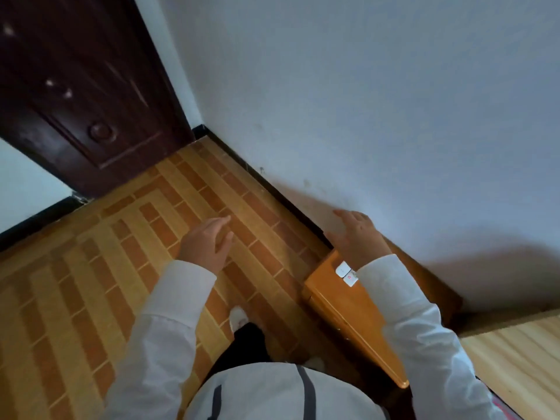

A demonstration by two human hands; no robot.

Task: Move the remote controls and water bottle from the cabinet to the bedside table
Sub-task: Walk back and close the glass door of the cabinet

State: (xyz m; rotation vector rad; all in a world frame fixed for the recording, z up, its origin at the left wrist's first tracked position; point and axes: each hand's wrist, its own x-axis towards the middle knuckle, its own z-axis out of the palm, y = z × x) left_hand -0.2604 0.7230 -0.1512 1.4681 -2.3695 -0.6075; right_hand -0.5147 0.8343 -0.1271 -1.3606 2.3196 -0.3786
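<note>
Two white remote controls point(345, 273) lie side by side on the orange wooden bedside table point(348, 310), near its far corner; my right sleeve hides part of them. Above that end of the table hovers my right hand point(359, 234), fingers spread and holding nothing. My left hand point(207, 242) hangs over the tiled floor to the left, loosely curled and empty. No water bottle or cabinet is in view.
A dark wooden door point(85, 95) stands at the back left. A white wall point(363, 101) with a black skirting runs along the right behind the table. A wood-grain bed surface point(521, 362) adjoins the table at the lower right. Brick-pattern floor tiles point(91, 283) fill the left.
</note>
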